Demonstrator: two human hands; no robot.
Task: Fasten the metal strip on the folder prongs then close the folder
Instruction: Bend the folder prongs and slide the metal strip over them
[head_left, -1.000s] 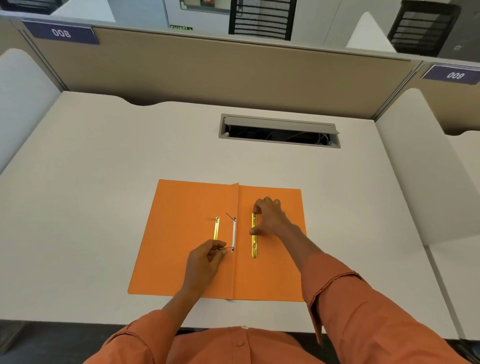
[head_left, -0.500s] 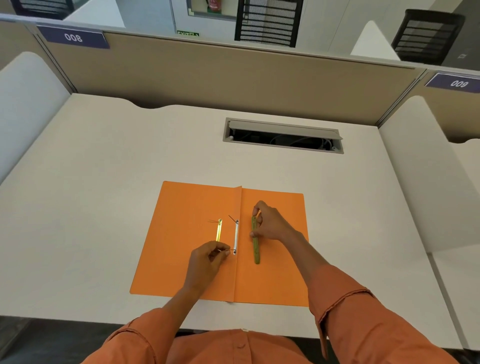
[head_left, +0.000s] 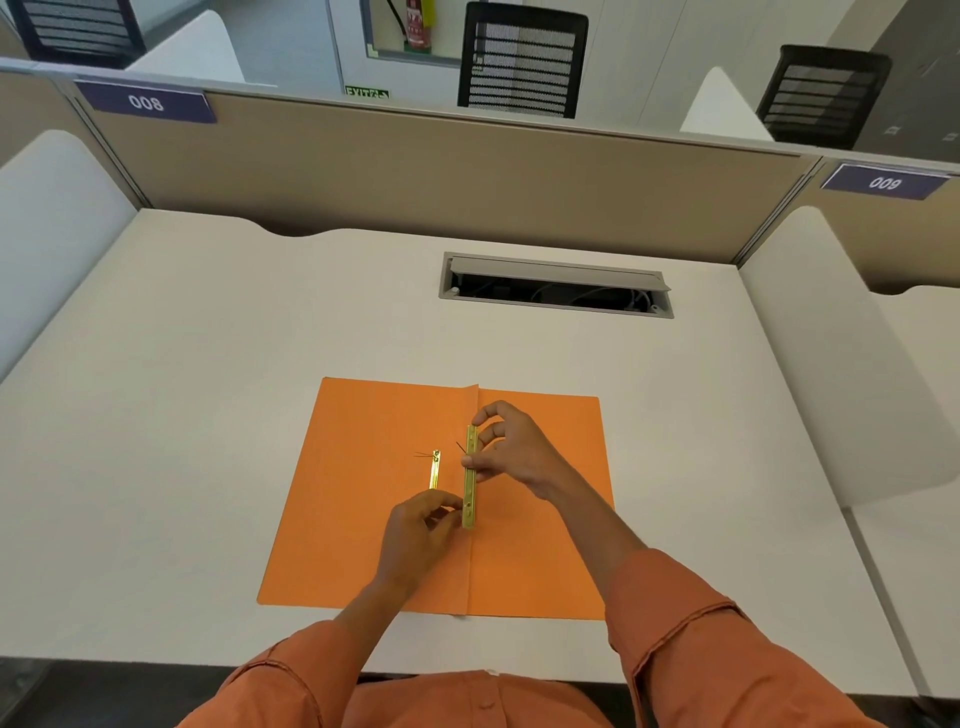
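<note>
A: Metal strip (head_left: 471, 475)?
B: Over the open orange folder (head_left: 363, 519) spine on the counter (head_left: 208, 364), long axis running near-to-far.
A: Hands?
B: Right hand (head_left: 511, 449) fingers pinch its far half; left hand (head_left: 418, 535) fingers pinch near its lower end.

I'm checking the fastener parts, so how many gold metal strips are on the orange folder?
2. The long strip is held over the folder's centre fold by the right hand, its near end at the left hand. A shorter strip lies left of it, near end hidden.
</note>
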